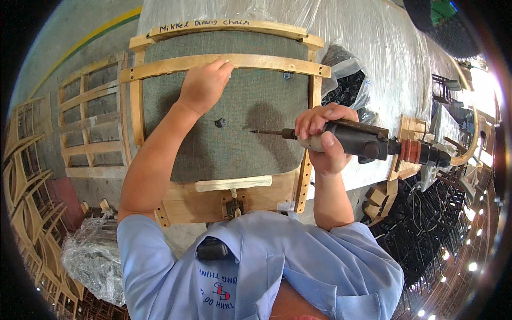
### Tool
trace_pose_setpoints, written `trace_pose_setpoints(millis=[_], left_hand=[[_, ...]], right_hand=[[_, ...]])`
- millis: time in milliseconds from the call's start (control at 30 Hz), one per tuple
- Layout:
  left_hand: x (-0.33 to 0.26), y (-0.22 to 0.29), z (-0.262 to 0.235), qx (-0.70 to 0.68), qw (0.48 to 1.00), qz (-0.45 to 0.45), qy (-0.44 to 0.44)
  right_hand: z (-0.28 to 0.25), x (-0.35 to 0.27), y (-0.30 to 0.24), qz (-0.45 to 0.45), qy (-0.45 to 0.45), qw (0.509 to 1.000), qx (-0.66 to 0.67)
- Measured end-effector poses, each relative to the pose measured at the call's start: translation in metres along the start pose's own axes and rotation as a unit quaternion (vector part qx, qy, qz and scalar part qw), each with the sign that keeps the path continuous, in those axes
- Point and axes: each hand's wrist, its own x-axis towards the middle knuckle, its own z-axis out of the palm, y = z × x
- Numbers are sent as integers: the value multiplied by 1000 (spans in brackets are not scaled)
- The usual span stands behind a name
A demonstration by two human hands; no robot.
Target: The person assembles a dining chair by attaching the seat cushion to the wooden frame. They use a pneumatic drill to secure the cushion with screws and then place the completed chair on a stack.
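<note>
My right hand (325, 133) is wrapped around a black air screwdriver (358, 140). Its long bit points left over a grey-green upholstered panel (240, 144), and the tip appears to be above the fabric. Over the far part of the panel runs a curved wooden rail (266, 62) with holes near its ends. My left hand (205, 85) is closed against the middle of this rail; a small pale bit shows at its fingertips, too small to name. Near the panel's middle is a small dark piece (219, 122).
A wooden frame with a marked far bar (229, 25) surrounds the panel. Closer to me is a padded crosspiece (233, 183). To the right, a bag of black parts (344, 88) lies beside plastic wrap, and an air hose (473, 117) curves away. A slatted wooden rack (93, 120) is at left.
</note>
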Motion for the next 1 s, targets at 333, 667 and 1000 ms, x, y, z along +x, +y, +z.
trace_pose_setpoints(millis=[333,667,1000], left_hand=[[-1,-10,12,48,993,36,105],[0,-15,11,77,990,27,111],[4,-5,11,100,992,-32,67]], right_hand=[[-2,5,6,5,14,999,-35],[-4,4,5,-1,7,1000,-22],[-5,3,4,-5,6,1000,-16]])
